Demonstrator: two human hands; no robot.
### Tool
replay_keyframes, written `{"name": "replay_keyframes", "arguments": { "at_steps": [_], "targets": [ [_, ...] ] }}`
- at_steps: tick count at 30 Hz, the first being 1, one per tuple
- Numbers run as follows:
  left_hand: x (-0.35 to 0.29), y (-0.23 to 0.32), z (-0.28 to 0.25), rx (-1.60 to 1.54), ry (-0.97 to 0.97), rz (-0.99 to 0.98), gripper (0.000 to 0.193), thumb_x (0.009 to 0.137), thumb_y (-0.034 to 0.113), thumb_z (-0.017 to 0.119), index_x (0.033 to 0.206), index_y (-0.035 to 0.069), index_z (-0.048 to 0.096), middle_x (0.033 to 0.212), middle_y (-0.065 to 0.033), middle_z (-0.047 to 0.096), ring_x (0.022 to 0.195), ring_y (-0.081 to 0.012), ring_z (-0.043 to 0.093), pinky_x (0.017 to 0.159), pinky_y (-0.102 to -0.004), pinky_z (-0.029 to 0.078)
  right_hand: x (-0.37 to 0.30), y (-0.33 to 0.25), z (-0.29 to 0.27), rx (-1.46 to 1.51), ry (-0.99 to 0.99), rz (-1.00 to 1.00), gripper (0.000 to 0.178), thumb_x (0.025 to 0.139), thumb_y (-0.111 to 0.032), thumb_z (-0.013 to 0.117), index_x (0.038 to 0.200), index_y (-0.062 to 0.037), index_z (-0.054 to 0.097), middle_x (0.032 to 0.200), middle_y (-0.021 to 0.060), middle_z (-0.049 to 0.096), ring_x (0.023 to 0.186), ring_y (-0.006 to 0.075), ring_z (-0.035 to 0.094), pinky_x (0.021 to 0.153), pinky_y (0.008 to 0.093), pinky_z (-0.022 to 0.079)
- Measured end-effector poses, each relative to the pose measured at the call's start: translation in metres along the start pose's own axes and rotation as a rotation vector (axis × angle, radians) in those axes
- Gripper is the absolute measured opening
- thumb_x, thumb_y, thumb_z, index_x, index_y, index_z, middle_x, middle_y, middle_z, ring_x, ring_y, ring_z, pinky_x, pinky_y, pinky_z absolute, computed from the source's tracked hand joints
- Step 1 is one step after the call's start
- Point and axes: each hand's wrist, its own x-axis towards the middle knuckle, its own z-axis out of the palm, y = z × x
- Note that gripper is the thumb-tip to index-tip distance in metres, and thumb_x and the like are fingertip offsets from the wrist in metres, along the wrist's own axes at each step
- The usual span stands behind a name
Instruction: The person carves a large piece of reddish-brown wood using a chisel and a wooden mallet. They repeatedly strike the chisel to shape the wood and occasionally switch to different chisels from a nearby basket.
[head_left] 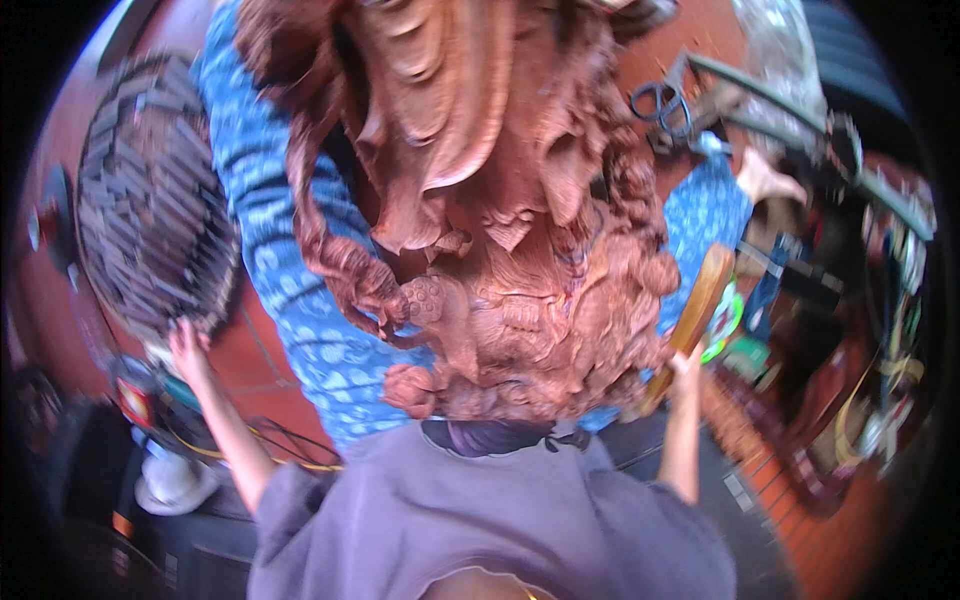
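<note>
A large reddish-brown wood carving (pixel 510 330), with deep folds, scrolls and knobbly figures, fills the middle right in front of me. It rests on blue patterned cloth (pixel 290 270). My right hand (pixel 685 367) is closed around a long wooden club (pixel 706 295), held tilted beside the carving's right edge. Out to the left, my left hand (pixel 188 348) is at the near rim of a round rack (pixel 222 315) filled with rows of dark carving chisels (pixel 150 190). Its fingers look spread, though slightly blurred, with nothing visible in them.
Scissors (pixel 662 108) and a green-grey metal frame (pixel 760 85) lie at the far right, near clear plastic (pixel 785 50). A green tape roll (pixel 722 322) and assorted clutter lie right of the club. A white rounded object (pixel 175 482) and a cable (pixel 290 445) are at lower left.
</note>
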Motion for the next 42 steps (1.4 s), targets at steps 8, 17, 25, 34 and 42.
{"name": "replay_keyframes", "arguments": {
  "at_steps": [8, 17, 25, 34, 42],
  "targets": [
    [0.006, 0.031, 0.014, -0.130, -0.116, -0.033, 0.014, 0.095, 0.020, 0.062, 0.100, 0.009, 0.056, 0.085, -0.0047, 0.065, 0.057, -0.0040, 0.050, 0.047, -0.0166, 0.035, 0.007, 0.002, -0.004, 0.040, -0.114, -0.033, 0.029, 0.070, -0.009, 0.067, 0.095, 0.0012, 0.056, 0.068, 0.0024, 0.055, 0.054, 0.0117, 0.052, 0.050, 0.0267, 0.044],
    [0.012, 0.042, 0.021, -0.124, -0.100, -0.057, 0.014, 0.094, 0.018, 0.063, 0.101, 0.008, 0.055, 0.089, -0.0054, 0.064, 0.060, -0.0043, 0.048, 0.051, -0.0169, 0.036, 0.006, -0.014, 0.001, 0.047, -0.123, 0.016, 0.026, 0.072, -0.008, 0.066, 0.093, 0.0010, 0.055, 0.066, 0.0013, 0.054, 0.052, 0.0107, 0.051, 0.050, 0.0248, 0.043],
    [0.018, 0.040, 0.022, -0.152, -0.065, -0.095, 0.015, 0.093, 0.018, 0.065, 0.100, 0.008, 0.057, 0.091, -0.0040, 0.064, 0.064, -0.0052, 0.049, 0.054, -0.0175, 0.038, 0.009, -0.015, -0.001, -0.025, -0.105, 0.041, 0.025, 0.073, -0.009, 0.066, 0.093, -0.0005, 0.056, 0.067, 0.0010, 0.054, 0.052, 0.0100, 0.051, 0.050, 0.0246, 0.042],
    [0.035, 0.042, 0.018, -0.246, -0.113, -0.093, 0.015, 0.092, 0.018, 0.067, 0.098, 0.008, 0.057, 0.093, -0.0046, 0.066, 0.066, -0.0057, 0.052, 0.056, -0.0168, 0.040, 0.009, -0.015, -0.001, -0.040, -0.119, 0.055, 0.032, 0.071, -0.016, 0.067, 0.097, -0.0014, 0.056, 0.071, 0.0010, 0.055, 0.053, 0.0097, 0.051, 0.050, 0.0239, 0.042],
    [0.039, 0.054, 0.016, -0.311, -0.178, -0.084, 0.021, 0.089, 0.015, 0.070, 0.102, 0.005, 0.056, 0.093, -0.0086, 0.066, 0.067, -0.0074, 0.053, 0.058, -0.0170, 0.043, 0.005, -0.011, 0.004, -0.016, -0.096, 0.007, 0.026, 0.078, -0.015, 0.066, 0.099, -0.0036, 0.056, 0.071, -0.0006, 0.052, 0.054, 0.0087, 0.049, 0.051, 0.0235, 0.039]
  ]
}}
